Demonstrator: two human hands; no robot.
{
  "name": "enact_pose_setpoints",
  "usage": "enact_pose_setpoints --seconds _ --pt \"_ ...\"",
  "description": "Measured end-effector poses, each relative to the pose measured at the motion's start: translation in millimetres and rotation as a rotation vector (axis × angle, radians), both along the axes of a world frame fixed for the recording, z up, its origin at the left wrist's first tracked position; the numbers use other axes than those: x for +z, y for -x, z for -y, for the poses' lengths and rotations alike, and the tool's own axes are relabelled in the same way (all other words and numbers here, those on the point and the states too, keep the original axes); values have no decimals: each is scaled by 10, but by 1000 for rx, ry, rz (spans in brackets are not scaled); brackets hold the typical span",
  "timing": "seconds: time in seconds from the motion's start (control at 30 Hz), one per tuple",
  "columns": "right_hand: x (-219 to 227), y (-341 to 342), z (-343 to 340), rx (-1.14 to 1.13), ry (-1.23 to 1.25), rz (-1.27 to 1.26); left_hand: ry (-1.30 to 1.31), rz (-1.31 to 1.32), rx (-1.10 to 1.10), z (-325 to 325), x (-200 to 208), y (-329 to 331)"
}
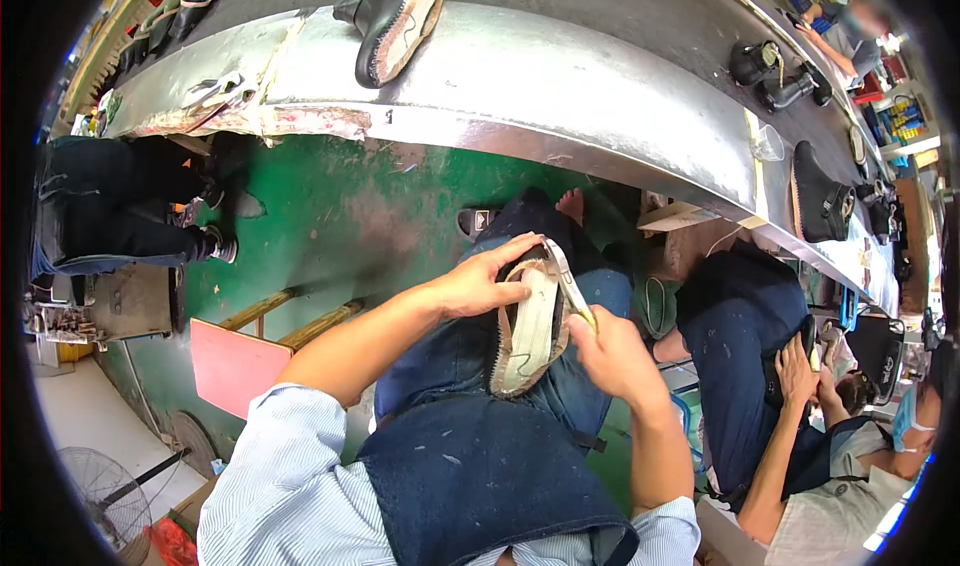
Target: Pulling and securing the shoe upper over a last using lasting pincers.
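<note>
An upturned dark shoe (pixel 527 338) rests across my lap, its pale sole side facing up with a jagged, stitched-looking edge. My left hand (pixel 480 278) grips it near its far end, thumb lying over the pale underside. In my right hand (pixel 612 354) is a silver metal tool like pincers (pixel 566 278), held by a yellowish handle. Its curved head touches the shoe's far right rim, close to my left fingertips. How its jaws sit on the edge is too small to tell.
A metal-edged workbench (pixel 560 66) runs across ahead, bearing an upturned shoe (pixel 402 31) and a black boot (pixel 822 196). A pink-topped stool (pixel 238 366) stands left. A co-worker (pixel 760 356) sits close on my right; another person's legs (pixel 120 206) are far left. A fan (pixel 105 501) is lower left.
</note>
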State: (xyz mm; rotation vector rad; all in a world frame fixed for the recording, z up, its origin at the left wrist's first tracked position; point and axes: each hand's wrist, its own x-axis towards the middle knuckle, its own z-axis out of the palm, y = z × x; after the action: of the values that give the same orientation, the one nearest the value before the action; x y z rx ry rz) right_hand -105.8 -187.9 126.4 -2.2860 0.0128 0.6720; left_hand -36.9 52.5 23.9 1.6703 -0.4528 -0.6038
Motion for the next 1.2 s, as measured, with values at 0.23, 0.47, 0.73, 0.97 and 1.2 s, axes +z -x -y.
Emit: enact_pose_setpoints --seconds 0.23,0.47,0.73,0.97,1.2 --pt "-705 338 -59 -414 -208 218 -105 -307 306 108 -78 635" --pt "-1241 673 58 -499 -430 85 244 -608 6 87 -98 610" --pt "-1284 1054 449 -828 -870 -70 -389 -144 -228 425 208 840" --pt "-1241 1610 822 -1032 -777 -42 45 498 -141 752 736 67" --pt "-1097 1852 827 -894 -824 -103 -499 -325 -295 1707 151 -407"
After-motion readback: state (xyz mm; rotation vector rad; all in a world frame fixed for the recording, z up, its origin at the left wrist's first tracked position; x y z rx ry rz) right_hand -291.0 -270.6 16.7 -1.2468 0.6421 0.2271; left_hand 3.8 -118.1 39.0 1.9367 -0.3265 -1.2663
